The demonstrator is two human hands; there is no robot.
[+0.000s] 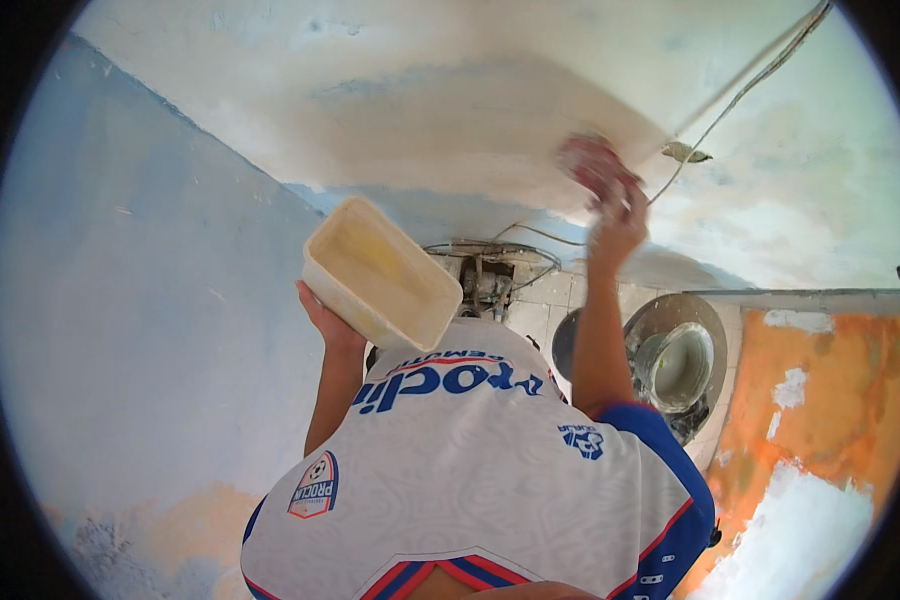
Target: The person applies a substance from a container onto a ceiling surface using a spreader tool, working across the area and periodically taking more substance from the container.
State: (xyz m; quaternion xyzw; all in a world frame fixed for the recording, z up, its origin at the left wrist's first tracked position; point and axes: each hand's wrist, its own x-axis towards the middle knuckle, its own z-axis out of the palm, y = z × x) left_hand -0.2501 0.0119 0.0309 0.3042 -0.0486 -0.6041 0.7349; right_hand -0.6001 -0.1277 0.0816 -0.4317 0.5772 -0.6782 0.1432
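My left hand (330, 319) grips a rectangular whitish plastic tub (382, 281) by its side, in front of my chest. A thin pale residue with a yellowish patch coats the tub's inside. My right hand (621, 217) is raised towards the patchy plastered wall (480, 112), its fingers around a reddish hand-held pad or block (596, 161). Both this hand and the reddish thing are motion-blurred, so its exact kind and whether it touches the plaster cannot be told. Damp-looking beige and bluish patches spread over the surface around it.
A thin cable (742, 94) hangs past a hole (686, 152) in the wall. Below are a dirty pump-like machine (486, 281) with loose wires, a tiled floor (547, 296), and a bucket (679, 367) on a round base. A blue-grey wall (157, 300) stands left, an orange patched wall (817, 390) right.
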